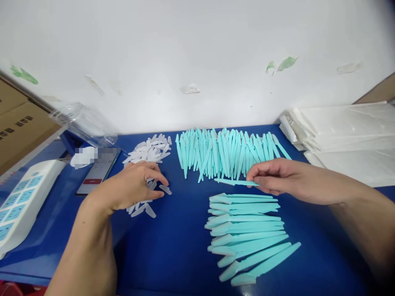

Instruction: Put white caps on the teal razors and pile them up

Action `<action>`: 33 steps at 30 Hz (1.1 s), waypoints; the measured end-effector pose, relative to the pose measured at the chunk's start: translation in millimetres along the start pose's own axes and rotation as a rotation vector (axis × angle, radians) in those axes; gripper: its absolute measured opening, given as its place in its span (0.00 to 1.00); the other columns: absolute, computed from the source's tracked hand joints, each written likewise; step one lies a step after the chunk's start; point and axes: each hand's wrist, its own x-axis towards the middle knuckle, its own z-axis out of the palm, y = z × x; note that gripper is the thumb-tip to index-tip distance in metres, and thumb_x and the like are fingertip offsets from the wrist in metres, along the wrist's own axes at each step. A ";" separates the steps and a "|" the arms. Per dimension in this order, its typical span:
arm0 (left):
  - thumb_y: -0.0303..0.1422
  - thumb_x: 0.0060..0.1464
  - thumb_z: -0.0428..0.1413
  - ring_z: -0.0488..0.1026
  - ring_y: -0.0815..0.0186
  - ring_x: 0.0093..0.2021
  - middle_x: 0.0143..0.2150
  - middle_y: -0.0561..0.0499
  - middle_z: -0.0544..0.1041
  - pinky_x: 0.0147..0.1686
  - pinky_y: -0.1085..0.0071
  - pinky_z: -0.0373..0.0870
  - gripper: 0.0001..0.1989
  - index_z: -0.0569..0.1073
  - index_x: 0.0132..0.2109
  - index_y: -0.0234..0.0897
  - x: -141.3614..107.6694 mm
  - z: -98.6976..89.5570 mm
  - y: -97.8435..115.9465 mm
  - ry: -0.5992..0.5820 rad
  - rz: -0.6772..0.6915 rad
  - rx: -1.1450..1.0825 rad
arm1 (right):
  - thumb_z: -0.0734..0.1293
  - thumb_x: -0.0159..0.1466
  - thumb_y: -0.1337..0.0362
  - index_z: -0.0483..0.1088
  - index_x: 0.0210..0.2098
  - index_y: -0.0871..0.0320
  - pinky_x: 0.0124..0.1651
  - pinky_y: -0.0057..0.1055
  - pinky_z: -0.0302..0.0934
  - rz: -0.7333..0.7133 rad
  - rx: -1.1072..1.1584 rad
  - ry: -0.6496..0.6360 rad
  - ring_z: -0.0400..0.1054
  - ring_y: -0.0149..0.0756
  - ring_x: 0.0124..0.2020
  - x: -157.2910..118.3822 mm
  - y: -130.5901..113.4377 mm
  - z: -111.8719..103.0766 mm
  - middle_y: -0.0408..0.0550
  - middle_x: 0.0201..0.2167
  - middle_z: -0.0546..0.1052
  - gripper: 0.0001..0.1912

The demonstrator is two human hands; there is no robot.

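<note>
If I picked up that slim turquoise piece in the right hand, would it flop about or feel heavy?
The turquoise piece is probably fairly stiff: the right hand grips it near one end, and the rest sticks out with no visible droop. It's likely light too, being so slim and held just with the fingers.

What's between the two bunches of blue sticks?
In the head view, one blue stick shows between them, held in the right hand over the blue table.
</note>
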 end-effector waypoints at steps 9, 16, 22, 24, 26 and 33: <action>0.43 0.63 0.61 0.75 0.61 0.32 0.37 0.50 0.83 0.31 0.69 0.68 0.10 0.85 0.40 0.46 -1.0 4.5 22.3 -0.022 0.022 -0.022 | 0.66 0.71 0.53 0.73 0.38 0.54 0.30 0.32 0.50 -0.021 -0.133 0.037 0.51 0.31 0.27 1.6 -6.5 9.2 0.38 0.26 0.61 0.12; 0.34 0.66 0.63 0.80 0.66 0.37 0.39 0.53 0.85 0.35 0.74 0.74 0.06 0.86 0.44 0.45 5.6 19.9 61.8 0.192 0.265 -0.430 | 0.63 0.74 0.54 0.71 0.37 0.54 0.30 0.32 0.50 -0.053 -0.133 0.031 0.51 0.31 0.27 -3.6 -6.0 12.4 0.37 0.27 0.61 0.12; 0.30 0.61 0.67 0.80 0.69 0.34 0.41 0.51 0.86 0.29 0.77 0.73 0.05 0.88 0.41 0.45 16.0 34.9 71.0 0.253 0.261 -0.617 | 0.63 0.74 0.56 0.72 0.38 0.53 0.31 0.32 0.50 -0.093 -0.145 0.040 0.53 0.32 0.28 -4.1 -4.7 10.3 0.38 0.28 0.62 0.11; 0.31 0.60 0.68 0.79 0.70 0.33 0.39 0.52 0.86 0.30 0.78 0.73 0.04 0.88 0.41 0.45 17.5 36.8 72.8 0.222 0.222 -0.663 | 0.63 0.74 0.56 0.72 0.38 0.53 0.30 0.32 0.51 -0.107 -0.158 0.046 0.53 0.31 0.27 -4.7 -5.2 9.8 0.38 0.28 0.63 0.11; 0.31 0.59 0.69 0.80 0.70 0.34 0.38 0.52 0.86 0.32 0.79 0.75 0.03 0.88 0.40 0.45 18.8 38.7 73.8 0.225 0.186 -0.715 | 0.63 0.74 0.56 0.72 0.38 0.53 0.30 0.31 0.51 -0.117 -0.168 0.051 0.53 0.31 0.27 -5.5 -6.2 9.7 0.37 0.27 0.63 0.11; 0.31 0.55 0.72 0.80 0.71 0.32 0.36 0.53 0.86 0.32 0.81 0.76 0.04 0.89 0.39 0.46 19.0 40.3 68.1 0.272 0.104 -0.850 | 0.64 0.73 0.58 0.73 0.37 0.54 0.29 0.31 0.50 -0.127 -0.171 0.093 0.54 0.31 0.26 -9.0 -9.2 9.9 0.37 0.26 0.63 0.10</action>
